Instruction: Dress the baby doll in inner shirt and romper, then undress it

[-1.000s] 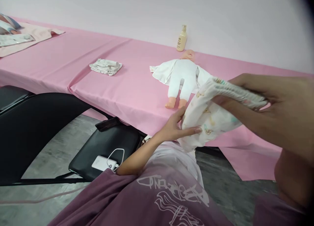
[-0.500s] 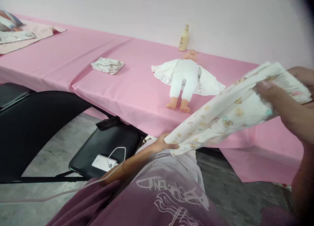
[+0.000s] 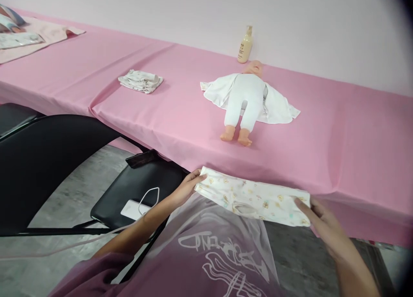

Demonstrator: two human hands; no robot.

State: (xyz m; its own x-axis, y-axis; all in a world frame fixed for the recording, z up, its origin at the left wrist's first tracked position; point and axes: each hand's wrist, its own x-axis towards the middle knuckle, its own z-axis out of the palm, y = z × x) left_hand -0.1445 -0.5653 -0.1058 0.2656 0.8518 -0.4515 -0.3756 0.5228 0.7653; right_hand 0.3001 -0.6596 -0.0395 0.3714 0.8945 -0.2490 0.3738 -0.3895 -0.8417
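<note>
Left hand [image 3: 186,188]: pinching the left end of the cloth [image 3: 274,200]. Doll [image 3: 244,93]: on the tabletop [image 3: 309,146], unhandled. Cloth: before the tabletop's near edge, formerly slanted, now nearly level, apparently straightened. Right hand [image 3: 324,224]: lowered, gripping the right end.

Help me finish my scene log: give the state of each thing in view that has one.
Printed cloth: held out lengthwise by its ends
Left hand: gripping one end
Right hand: gripping the other end
Doll: lying, barefoot
White cloth at doll: spread wide
Cloth pile: folded
Pump bottle: upright
Tablecloth: draped over edge
Far-left pale cloth: spread out
White device: flat on chair seat
Dark device: on or off unclear
</note>
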